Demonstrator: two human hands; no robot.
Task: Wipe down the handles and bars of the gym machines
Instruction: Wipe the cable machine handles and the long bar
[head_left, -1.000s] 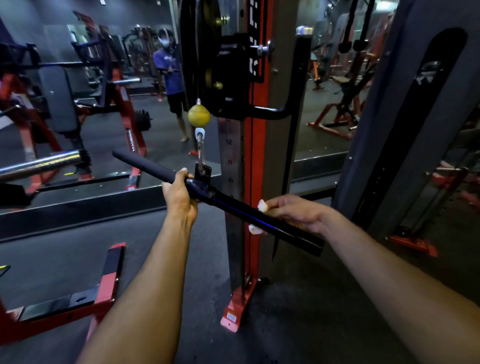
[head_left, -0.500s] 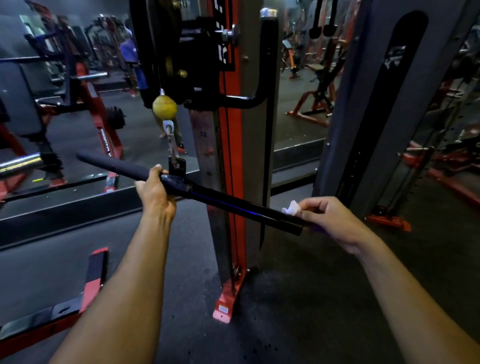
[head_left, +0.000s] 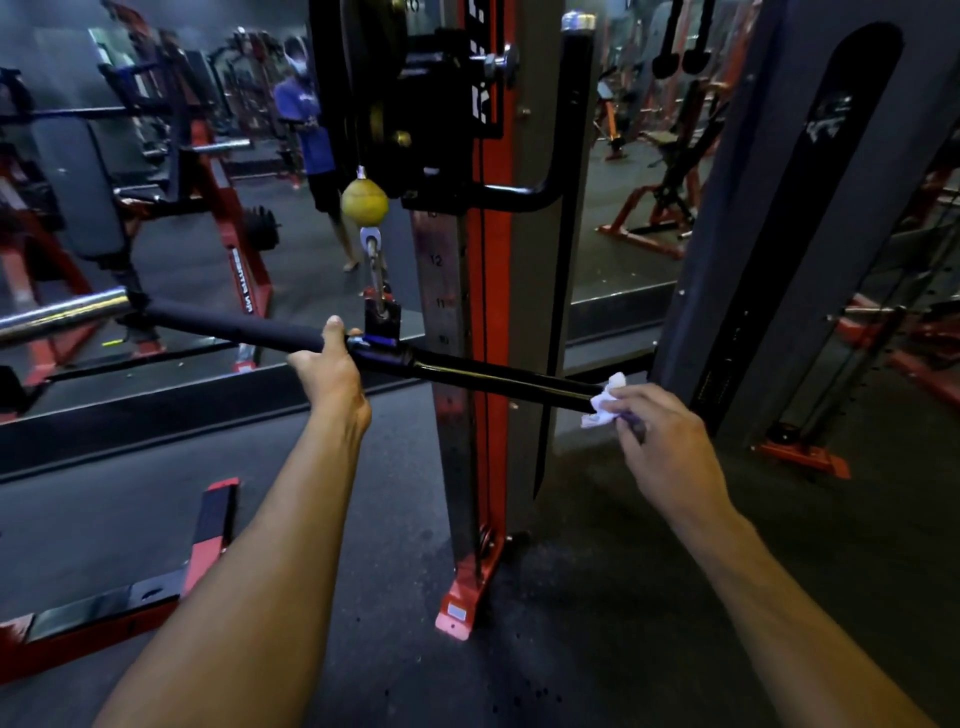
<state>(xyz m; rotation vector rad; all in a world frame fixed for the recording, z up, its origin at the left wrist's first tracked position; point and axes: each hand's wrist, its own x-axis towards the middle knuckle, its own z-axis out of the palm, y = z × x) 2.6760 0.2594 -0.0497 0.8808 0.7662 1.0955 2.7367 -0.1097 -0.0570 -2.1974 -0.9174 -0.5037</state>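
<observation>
Head view, left grip: my left hand (head_left: 332, 371) is curled round the black bar (head_left: 483, 375) near its middle, thumb up on top, just left of the swivel bracket (head_left: 382, 318) where the bar hangs.
Head view, right grip: my right hand (head_left: 657, 439) pinches a crumpled white cloth (head_left: 605, 400) between fingertips and thumb, pressing it onto the bar's right end.
Bar: it runs tilted, its far left end higher and its near right end lower. The left half wears a matte foam sleeve (head_left: 228, 325); the right half is bare glossy black.
Cloth: bunched round the very tip of the bar, partly covered by my fingers.
Hanging link: a metal clip (head_left: 375, 270) joins the bracket to a yellow ball stopper (head_left: 364, 200) under the black pulley housing (head_left: 415, 104).
Upright: the red and grey cable column (head_left: 483, 312) stands straight behind the bar, numbers printed down its grey face, its red foot (head_left: 462, 603) on the dark rubber floor (head_left: 597, 597).
Right side: a dark grey shroud (head_left: 810, 218) leans beside my right hand, close to the bar's tip.
Left side: a chrome barbell sleeve (head_left: 57, 314) pokes in from the left edge, and a red and black frame piece (head_left: 208, 525) lies on the floor below it.
Mirror: behind the column it reflects a person in a blue shirt (head_left: 306, 124) and red gym machines.
</observation>
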